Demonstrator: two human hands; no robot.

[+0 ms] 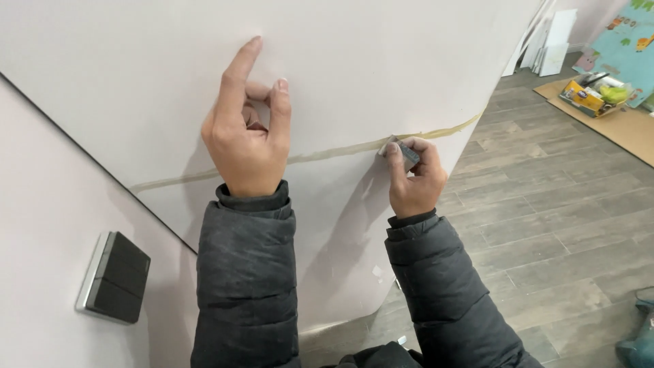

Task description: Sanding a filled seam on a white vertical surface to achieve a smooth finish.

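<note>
Wood-look floor point(545, 225) under cardboard sheet point(630, 129).

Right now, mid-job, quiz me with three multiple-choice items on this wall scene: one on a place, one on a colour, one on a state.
1. Where is the dark wall switch?
A. lower left of the left hand
B. above the right hand
C. on the floor

2. What colour are the jacket sleeves?
A. red
B. dark grey
C. white

3. What is the right hand doing?
A. hanging free
B. lying flat on the floor
C. gripping a small grey tool

Key: 1 A, it sits on the wall below and left of the left hand. 2 B, both sleeves are dark grey. 3 C, the small grey tool meets the yellowish strip on the white sheet.
</note>
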